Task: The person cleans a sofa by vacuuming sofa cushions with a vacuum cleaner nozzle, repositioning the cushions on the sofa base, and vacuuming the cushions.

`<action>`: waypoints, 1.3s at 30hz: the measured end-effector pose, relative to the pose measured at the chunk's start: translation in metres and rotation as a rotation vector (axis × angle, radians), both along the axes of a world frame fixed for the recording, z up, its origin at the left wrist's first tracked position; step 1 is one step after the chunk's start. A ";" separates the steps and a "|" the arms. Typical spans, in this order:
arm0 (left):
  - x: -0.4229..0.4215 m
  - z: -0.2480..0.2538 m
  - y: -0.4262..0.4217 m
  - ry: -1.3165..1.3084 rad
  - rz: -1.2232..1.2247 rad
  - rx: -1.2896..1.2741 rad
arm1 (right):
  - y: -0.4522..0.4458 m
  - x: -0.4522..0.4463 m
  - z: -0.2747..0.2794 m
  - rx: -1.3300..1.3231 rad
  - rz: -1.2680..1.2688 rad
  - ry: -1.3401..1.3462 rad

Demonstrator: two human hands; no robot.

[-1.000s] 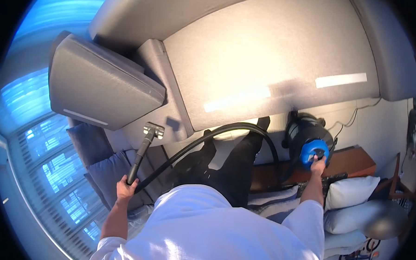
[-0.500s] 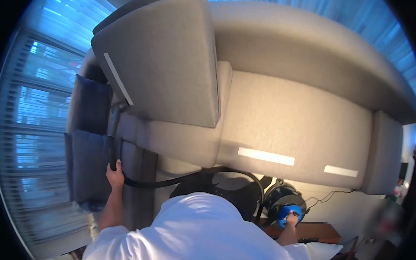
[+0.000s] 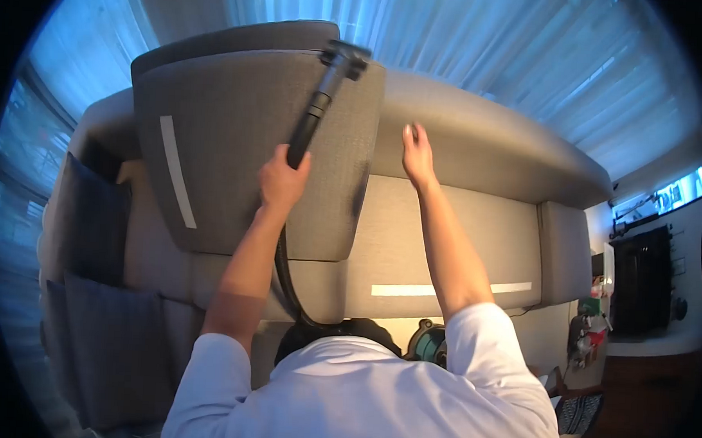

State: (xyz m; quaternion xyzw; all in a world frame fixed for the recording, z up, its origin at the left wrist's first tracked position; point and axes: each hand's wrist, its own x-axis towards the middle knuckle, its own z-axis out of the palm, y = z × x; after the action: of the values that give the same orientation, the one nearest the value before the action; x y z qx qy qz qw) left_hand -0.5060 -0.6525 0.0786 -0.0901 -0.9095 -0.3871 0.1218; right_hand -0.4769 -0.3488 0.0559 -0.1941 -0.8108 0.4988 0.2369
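Note:
My left hand (image 3: 282,178) is wrapped round the black handle of a vacuum wand (image 3: 312,117). The wand's wide head (image 3: 346,58) is raised near the top edge of a large grey cushion (image 3: 252,152), slightly blurred; whether it touches cannot be made out. A black hose (image 3: 287,283) runs down from my left hand toward my body. My right hand (image 3: 418,155) is held out over the sofa backrest (image 3: 488,139), its fingers apart and nothing in them. The vacuum canister (image 3: 428,341) shows only partly beside my torso.
The grey sofa seat (image 3: 460,231) with white strips lies in front of me. Dark pillows (image 3: 114,349) rest at the left. Sheer curtains (image 3: 453,43) hang behind the sofa. A bag and small items (image 3: 589,331) stand at the right, near a dark wood floor (image 3: 649,396).
My left hand has raised the wand from the left side to the cushion's top. My right hand has let go of the canister's blue top and reached forward. The view has shifted too.

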 end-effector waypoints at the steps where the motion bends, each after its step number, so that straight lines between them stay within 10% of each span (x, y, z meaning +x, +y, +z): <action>1: 0.003 -0.011 0.002 -0.003 0.013 0.016 | -0.014 -0.026 0.032 -0.007 -0.026 0.051; 14: 0.243 -0.205 -0.115 -0.650 0.153 -0.218 | -0.039 -0.179 0.040 1.234 0.145 -0.023; 18: 0.253 -0.143 -0.120 -0.572 0.334 0.017 | -0.036 -0.212 0.087 1.002 0.377 -0.227; 22: 0.157 -0.064 -0.079 0.203 0.197 -0.044 | -0.041 -0.222 0.116 0.873 0.470 -0.199; 24: 0.120 -0.003 -0.050 -0.109 0.274 0.355 | -0.049 -0.191 0.148 0.766 0.541 -0.300; 34: 0.264 -0.222 -0.159 -0.508 0.315 0.088 | -0.022 -0.175 0.108 0.761 0.546 -0.242; 39: 0.326 -0.177 -0.180 -0.617 0.553 -0.080 | -0.026 -0.187 0.115 0.774 0.647 -0.192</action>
State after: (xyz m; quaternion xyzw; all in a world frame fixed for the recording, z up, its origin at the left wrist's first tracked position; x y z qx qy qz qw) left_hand -0.1798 -0.8329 -0.0981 0.2732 -0.9077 -0.3128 -0.0605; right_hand -0.6643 -0.3745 0.1713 0.1238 -0.9727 0.1898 0.0496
